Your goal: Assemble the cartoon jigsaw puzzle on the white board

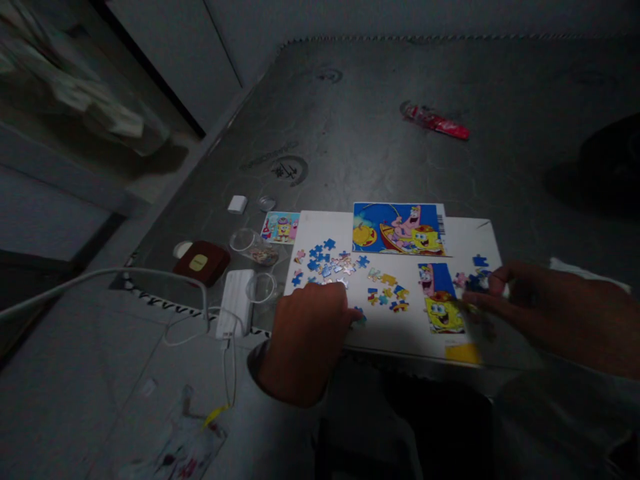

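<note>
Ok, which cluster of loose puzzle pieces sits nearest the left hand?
The mostly blue cluster just beyond the left hand; the yellowish cluster lies further right, mid-board.

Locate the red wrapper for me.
Head view, upper right of centre: the red wrapper lies alone on the dark mat, beyond the far edge of the white board and the cartoon picture on it.

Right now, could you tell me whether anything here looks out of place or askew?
A red wrapper lies alone on the dark mat, far from the board, like litter. The reference picture overhangs the board's far edge. Otherwise the loose pieces look merely scattered.
</note>
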`<control>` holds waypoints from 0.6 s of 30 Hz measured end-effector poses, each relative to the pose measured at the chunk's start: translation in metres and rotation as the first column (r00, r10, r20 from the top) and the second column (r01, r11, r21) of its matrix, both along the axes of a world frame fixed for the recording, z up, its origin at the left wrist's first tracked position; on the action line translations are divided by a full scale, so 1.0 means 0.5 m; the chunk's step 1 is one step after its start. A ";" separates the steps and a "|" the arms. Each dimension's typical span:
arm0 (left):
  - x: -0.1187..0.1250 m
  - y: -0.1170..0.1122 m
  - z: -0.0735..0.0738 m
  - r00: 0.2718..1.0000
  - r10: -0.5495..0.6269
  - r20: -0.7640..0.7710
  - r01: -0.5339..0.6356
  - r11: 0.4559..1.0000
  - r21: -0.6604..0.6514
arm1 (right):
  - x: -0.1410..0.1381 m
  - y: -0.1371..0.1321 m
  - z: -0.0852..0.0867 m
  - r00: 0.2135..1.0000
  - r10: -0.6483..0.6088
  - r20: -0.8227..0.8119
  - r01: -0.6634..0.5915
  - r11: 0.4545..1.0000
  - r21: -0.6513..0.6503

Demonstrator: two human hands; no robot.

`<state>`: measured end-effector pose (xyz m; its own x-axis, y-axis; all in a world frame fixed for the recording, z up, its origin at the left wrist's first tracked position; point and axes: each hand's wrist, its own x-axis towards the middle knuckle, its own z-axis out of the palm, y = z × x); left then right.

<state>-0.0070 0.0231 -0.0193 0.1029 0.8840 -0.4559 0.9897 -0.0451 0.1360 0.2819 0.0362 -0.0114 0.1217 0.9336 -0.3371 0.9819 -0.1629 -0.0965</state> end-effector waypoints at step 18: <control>-0.016 0.007 0.024 0.986 0.064 -0.151 -0.076 0.995 -0.071 | 0.031 0.010 0.003 0.966 -0.253 0.052 0.258 0.958 -0.125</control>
<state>-0.0152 0.0265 -0.0074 -0.0319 0.8487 -0.5279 0.9995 0.0300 -0.0122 0.2976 0.0411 -0.0100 0.3646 0.8181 -0.4448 0.9082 -0.4178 -0.0239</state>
